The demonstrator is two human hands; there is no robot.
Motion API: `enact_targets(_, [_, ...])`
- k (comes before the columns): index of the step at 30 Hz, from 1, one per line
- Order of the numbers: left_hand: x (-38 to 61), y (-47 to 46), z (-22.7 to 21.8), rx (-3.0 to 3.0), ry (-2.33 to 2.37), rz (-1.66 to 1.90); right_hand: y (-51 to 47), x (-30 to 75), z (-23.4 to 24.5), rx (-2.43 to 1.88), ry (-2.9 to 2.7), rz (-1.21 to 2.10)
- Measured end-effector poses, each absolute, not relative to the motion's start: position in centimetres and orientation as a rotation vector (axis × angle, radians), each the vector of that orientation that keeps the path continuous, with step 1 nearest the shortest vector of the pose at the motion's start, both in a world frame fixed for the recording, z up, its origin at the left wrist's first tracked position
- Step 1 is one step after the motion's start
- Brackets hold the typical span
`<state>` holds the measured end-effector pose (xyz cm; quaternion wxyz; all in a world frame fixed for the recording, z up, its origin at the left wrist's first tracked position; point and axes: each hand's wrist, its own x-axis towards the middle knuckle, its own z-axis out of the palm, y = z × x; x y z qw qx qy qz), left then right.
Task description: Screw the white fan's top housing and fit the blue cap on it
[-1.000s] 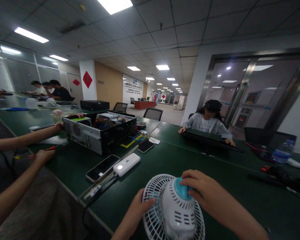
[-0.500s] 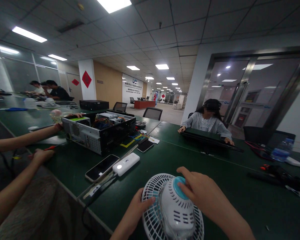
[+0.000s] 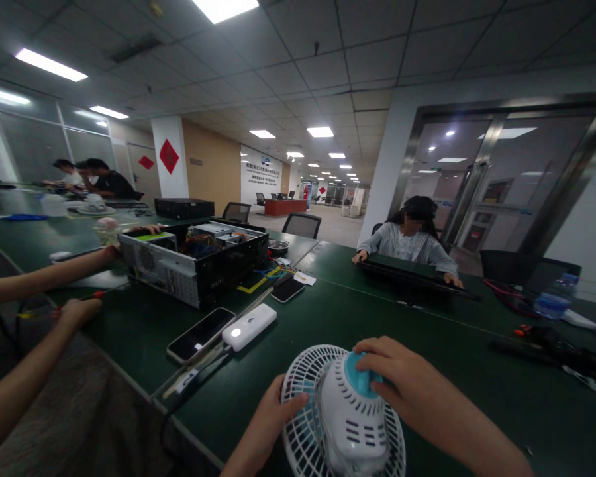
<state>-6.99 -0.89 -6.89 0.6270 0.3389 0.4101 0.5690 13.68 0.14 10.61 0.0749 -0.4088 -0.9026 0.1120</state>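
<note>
A small white electric fan (image 3: 353, 421) sits at the front of the green table, its vented motor housing towards me and its round grille behind. My left hand (image 3: 273, 417) grips the grille's left rim, with the thumb over the bars. On top of the housing is a light blue knob (image 3: 358, 381). The fingers of my right hand (image 3: 397, 371) are closed around that knob from the right. Part of the grille is cut off by the lower picture edge.
Left of the fan lie a white power bank (image 3: 251, 326) with a cable, a phone (image 3: 202, 336) and another phone (image 3: 288, 289). A co-worker's hands are at an opened computer case (image 3: 193, 262). Across the table (image 3: 328, 311), a person holds a dark flat panel (image 3: 417, 281).
My right hand's raised forefinger has come down, and its fingers have closed around the blue knob. My left hand keeps its grip on the grille.
</note>
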Motion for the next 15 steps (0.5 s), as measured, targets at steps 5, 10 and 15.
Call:
enact_targets(5, [-6.8, -0.9, -6.7, 0.763, 0.953, 1.313, 0.0, 12.7, 10.7, -1.341, -2.700, 0.197])
enact_targets(10, [-6.7, -1.0, -6.4, 0.754, 0.967, 1.320, -0.2, 10.5, 10.6, -1.646, -2.607, -0.070])
enact_targets(15, [-6.8, -1.2, -6.1, 0.766, 0.966, 1.321, -0.1, 10.8, 10.5, -1.699, -2.608, -0.047])
